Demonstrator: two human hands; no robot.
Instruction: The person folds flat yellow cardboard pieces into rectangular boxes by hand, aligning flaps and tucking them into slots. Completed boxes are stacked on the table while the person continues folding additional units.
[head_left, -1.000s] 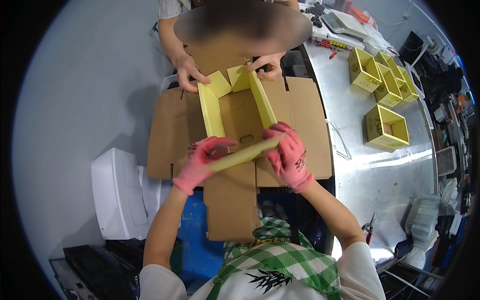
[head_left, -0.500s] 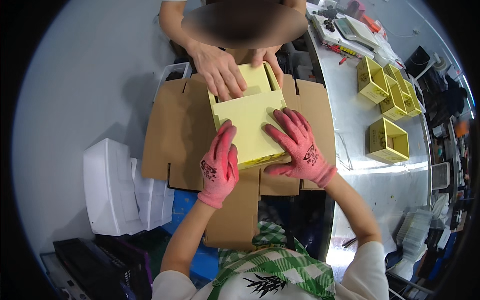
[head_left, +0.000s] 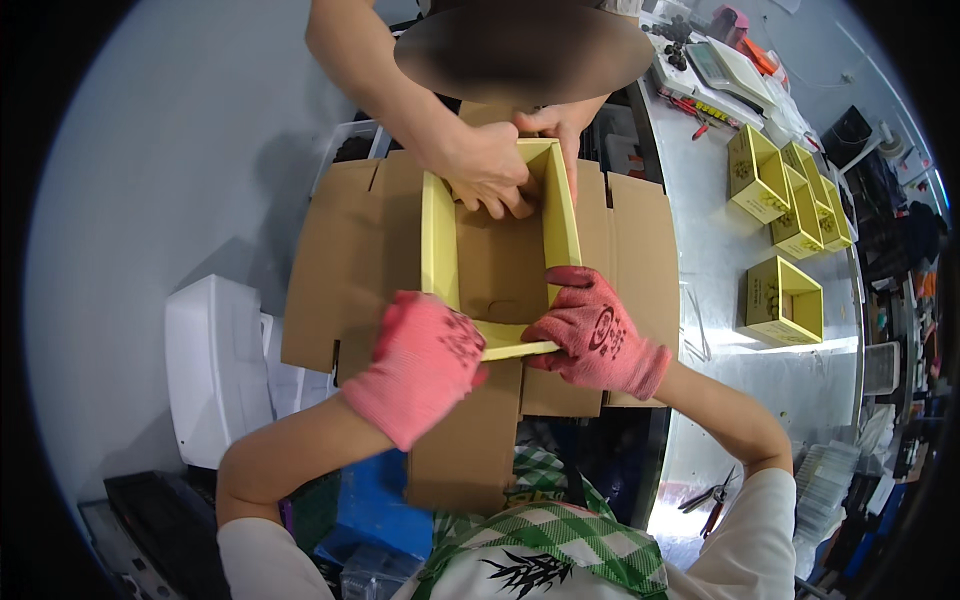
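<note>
- The yellow box [head_left: 566,220] is set open side up near the middle of the flattened cardboard [head_left: 335,260], its near end facing the cardboard's near edge.
- The near right corner of the box is pinched by the right hand [head_left: 592,335], with fingers bent and only slightly parted over the rim.
- The near left corner is covered by the left hand [head_left: 425,360], blurred and curled; how far its fingers are spread, or whether anything is gripped, cannot be told.
- The far end is worked by one co-worker's hand [head_left: 487,165] inside the box, while the far right corner is steadied by the other co-worker's hand [head_left: 560,128].
- The near wall [head_left: 505,342] would best be pressed evenly from both corners, with the side walls kept upright so that no crease is forced.
- Fingertips should be kept outside the fold as it is flattened.
- Room for the hands is offered by bare cardboard toward its left and right edges; the far side is taken up by the co-worker.
- The right elbow should be kept off the cutters [head_left: 712,500] near the metal table's [head_left: 720,400] left edge.
</note>
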